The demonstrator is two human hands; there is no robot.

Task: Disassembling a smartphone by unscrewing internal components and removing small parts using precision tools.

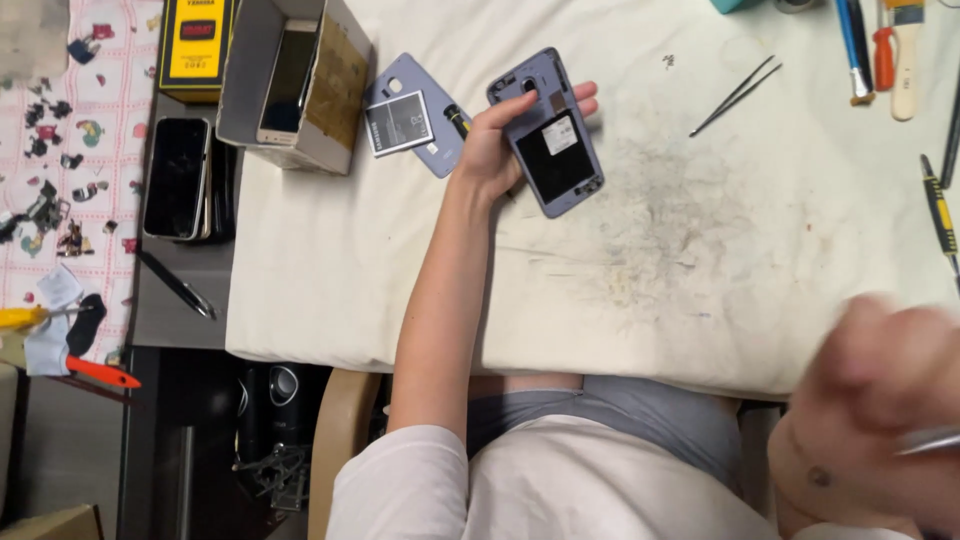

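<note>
My left hand (497,143) grips an opened lilac phone (550,135) with its back cover off, tilted on the stained white cloth (640,250). Its empty black battery bay faces up. Just left of the hand lie the lilac back cover (432,150) and a grey battery (398,122) on top of it. My right hand (880,400) is blurred at the lower right, close to the camera, closed on a thin silvery metal tool (930,440); I cannot tell what kind.
Black tweezers (735,96) lie on the cloth at the upper right. Screwdrivers and a brush (880,50) line the top right edge. An open cardboard box (290,80) holding a phone stands at upper left, beside a dark phone (177,178) and a pen (178,285).
</note>
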